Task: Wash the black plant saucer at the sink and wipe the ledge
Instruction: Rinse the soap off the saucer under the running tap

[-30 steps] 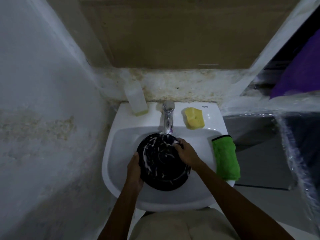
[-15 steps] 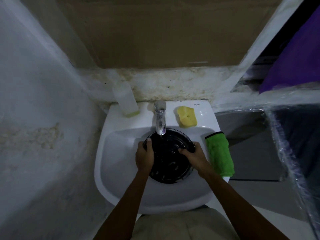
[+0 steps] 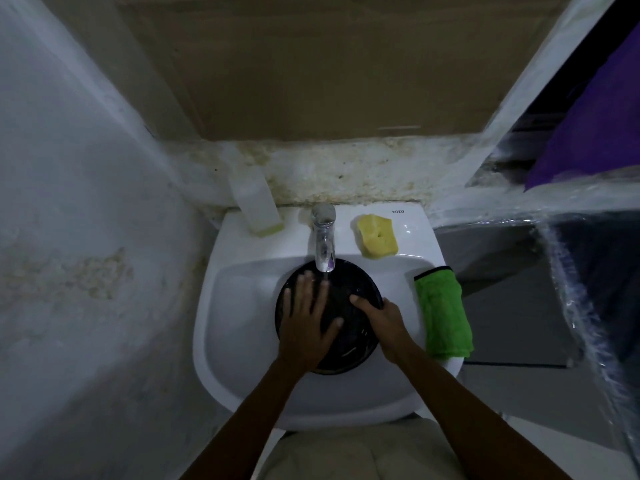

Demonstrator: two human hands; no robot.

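The black plant saucer [image 3: 353, 282] lies in the white sink [image 3: 239, 306], right under the chrome tap [image 3: 324, 237], with water running onto it. My left hand [image 3: 306, 320] rests flat on the saucer's inside, fingers spread, covering its left half. My right hand [image 3: 379, 318] grips the saucer's right rim, thumb inside. The stained ledge [image 3: 346, 171] runs along the wall behind the sink.
A yellow sponge [image 3: 377, 236] sits on the sink's back right deck. A clear soap bottle [image 3: 256, 202] stands at the back left. A green cloth [image 3: 441, 313] hangs over the sink's right rim. Walls close in on the left, plastic-wrapped shelving on the right.
The suds seen on the saucer a second ago are gone. My left hand went from the saucer's left rim onto its inside, fingers now flat and spread. The saucer moved under the tap.
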